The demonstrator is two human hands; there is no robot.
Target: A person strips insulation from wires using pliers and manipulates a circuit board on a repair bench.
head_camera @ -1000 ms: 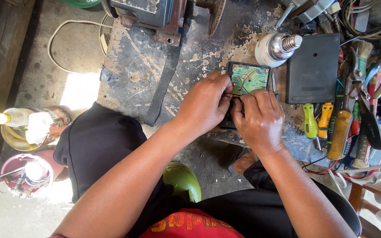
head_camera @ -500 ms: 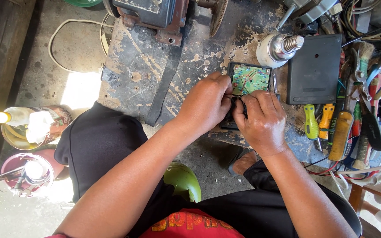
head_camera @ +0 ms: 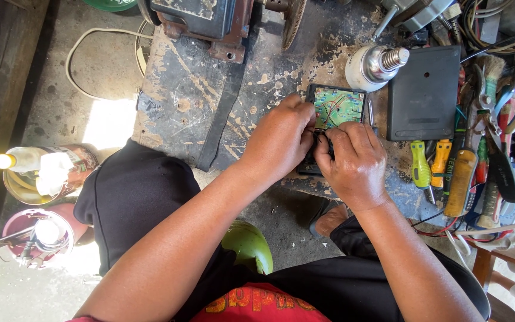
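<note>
Your right hand (head_camera: pixel 353 158) and left hand (head_camera: pixel 281 140) meet at the workbench's (head_camera: pixel 210 89) near edge, fingers curled narrow, pinching dark wires at the open black case (head_camera: pixel 335 110) with its green circuit board (head_camera: pixel 336 107). Beyond it, toward the far edge, a white threaded cylinder (head_camera: pixel 374 65); at right, a black cover (head_camera: pixel 423 92) and screwdrivers (head_camera: pixel 442 170).

Circuit board (head_camera: pixel 336 107) green, red and black wires across it, in black casing; flat cover (head_camera: pixel 422 93) matte black; desk (head_camera: pixel 210 89) dark grey, tan scuffs and flaking patches; bulb base (head_camera: pixel 372 65) white with silver thread; screwdrivers (head_camera: pixel 430 170) lime green and orange; bigger handle (head_camera: pixel 461 182) amber-brown; trousers (head_camera: pixel 132 197) black; shirt (head_camera: pixel 257 304) red, yellow lettering; stool (head_camera: pixel 248 244) green; tin (head_camera: pixel 25 226) maroon; bottle cap (head_camera: pixel 4 161) yellow.
</note>
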